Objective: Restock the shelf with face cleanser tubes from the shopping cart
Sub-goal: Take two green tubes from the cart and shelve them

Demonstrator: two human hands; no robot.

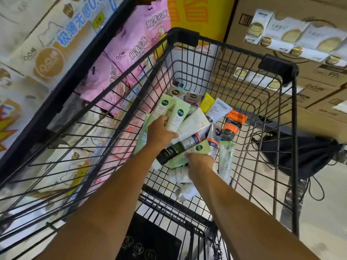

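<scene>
Store aisle, black wire shopping cart (277, 66) before us, pink packs (139, 45) shelved left, cartons (319, 94) right. Mixed cleanser tubes (199, 126) heaped at cart bottom. Our left hand (161, 132) grips two pale green tubes (172, 113), long axes pointing away. Right hand (201, 160) pinches another green tube (195, 151) lying crosswise, nearer us.
</scene>
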